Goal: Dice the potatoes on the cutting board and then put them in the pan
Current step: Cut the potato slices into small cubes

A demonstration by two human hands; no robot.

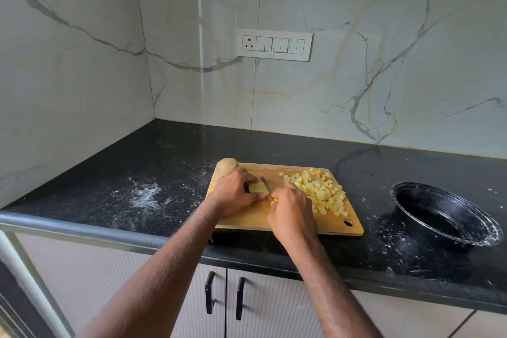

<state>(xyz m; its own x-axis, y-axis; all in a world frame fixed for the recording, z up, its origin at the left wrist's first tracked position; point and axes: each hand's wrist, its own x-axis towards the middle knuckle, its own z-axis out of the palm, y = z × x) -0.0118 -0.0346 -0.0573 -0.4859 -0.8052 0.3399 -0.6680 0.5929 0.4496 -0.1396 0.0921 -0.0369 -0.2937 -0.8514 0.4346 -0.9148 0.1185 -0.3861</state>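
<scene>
A wooden cutting board lies on the black counter. My left hand grips a pale peeled potato piece on the board. My right hand holds a small knife with a yellow handle, its blade lying on that piece. A heap of diced potato covers the board's right half. A whole unpeeled potato sits at the board's far left corner. The black pan stands on the counter to the right, and I see nothing in it.
The black counter is dusted with white powder left of the board and around the pan. Marble walls close the corner behind, with a switch panel above. Cabinet handles hang below the front edge.
</scene>
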